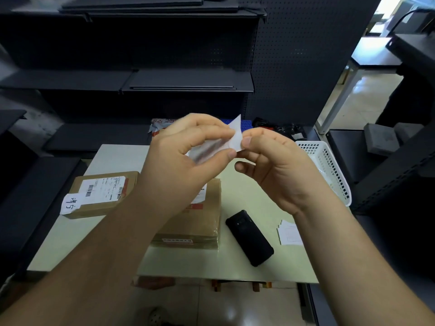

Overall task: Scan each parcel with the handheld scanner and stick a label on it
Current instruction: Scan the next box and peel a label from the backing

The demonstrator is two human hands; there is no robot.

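Both hands are raised above the pale table (235, 262). My left hand (188, 156) pinches the shiny backing of a white label (236, 135), and my right hand (270, 161) pinches the label's white corner beside it. Below them a brown cardboard parcel (200, 222) lies in the middle of the table, partly hidden by my left arm. A second brown parcel (101, 194) lies at the left, with a shipping label and a handwritten white sticker (71, 203) on it. The black handheld scanner (249, 238) lies flat to the right of the middle parcel.
A small stack of white labels (290, 234) lies near the table's right edge. A white plastic basket (327, 168) stands at the right rear. Bagged parcels (162, 124) sit behind the table. Dark shelving (141, 78) surrounds the table.
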